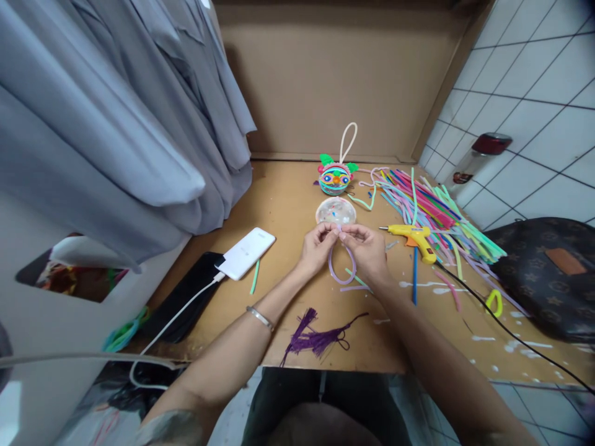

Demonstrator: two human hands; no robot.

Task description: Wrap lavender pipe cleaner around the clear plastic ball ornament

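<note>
A lilac pipe cleaner (330, 267) is bent into a loop that hangs just above the table. At its top, my left hand (320, 246) pinches it from the left side. My right hand (365, 248) pinches the same spot from the right, the fingertips of both hands nearly meeting. Directly beyond the fingers sits a shallow whitish dish (335, 210) with small coloured bits in it. Behind the dish stands a colourful lion-head ornament (335, 179) with green leaf shapes and a white loop. Purple tassels (320, 337) lie nearer my body.
A yellow glue gun (416, 238) with a black cord lies right of my hands, beside many coloured pipe cleaners (432, 204). On the left are a white power bank (247, 253) with a cable and grey cloth (186, 124). A dark bag (548, 272) stands far right.
</note>
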